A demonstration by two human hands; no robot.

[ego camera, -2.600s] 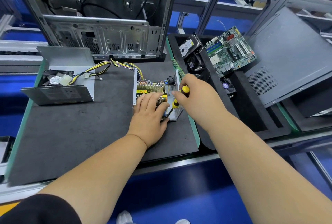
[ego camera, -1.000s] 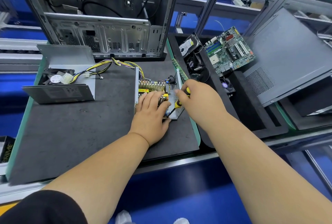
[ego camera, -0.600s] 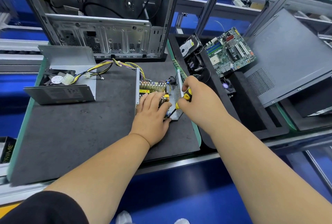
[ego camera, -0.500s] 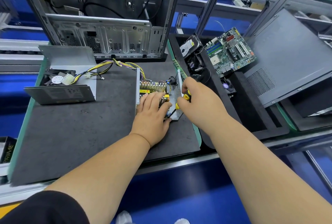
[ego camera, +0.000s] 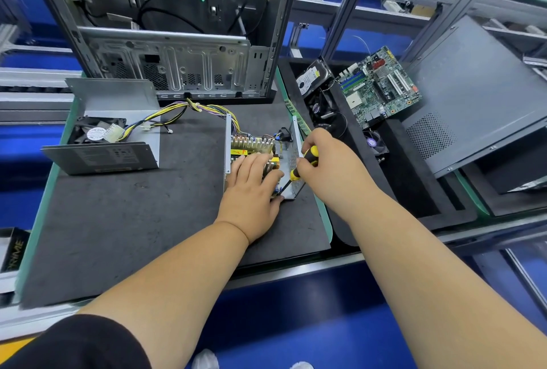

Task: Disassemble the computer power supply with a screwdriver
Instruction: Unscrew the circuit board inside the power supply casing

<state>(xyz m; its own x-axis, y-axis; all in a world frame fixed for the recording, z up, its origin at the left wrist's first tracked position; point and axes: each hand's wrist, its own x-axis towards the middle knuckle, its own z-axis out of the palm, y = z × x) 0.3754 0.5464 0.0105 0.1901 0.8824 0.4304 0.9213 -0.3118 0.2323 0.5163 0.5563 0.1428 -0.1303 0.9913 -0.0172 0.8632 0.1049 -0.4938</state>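
The left hand [ego camera: 251,191] lies flat with fingers straight, pressing on the opened power supply [ego camera: 260,158] on the dark mat [ego camera: 118,220] of the desk. Beside it, the right hand [ego camera: 328,167] has its grip curled round the yellow-and-black screwdriver [ego camera: 302,163], whose tip angles down into the supply's near corner. Farther back lie the removed cover with fan [ego camera: 100,137] and the computer case [ego camera: 177,28].

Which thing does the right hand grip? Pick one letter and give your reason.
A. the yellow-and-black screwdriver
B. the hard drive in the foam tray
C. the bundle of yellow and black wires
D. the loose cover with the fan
A: the right hand curls round the yellow-and-black screwdriver, whose shaft slants down into the open power supply beside the left hand, which rests flat on the unit.
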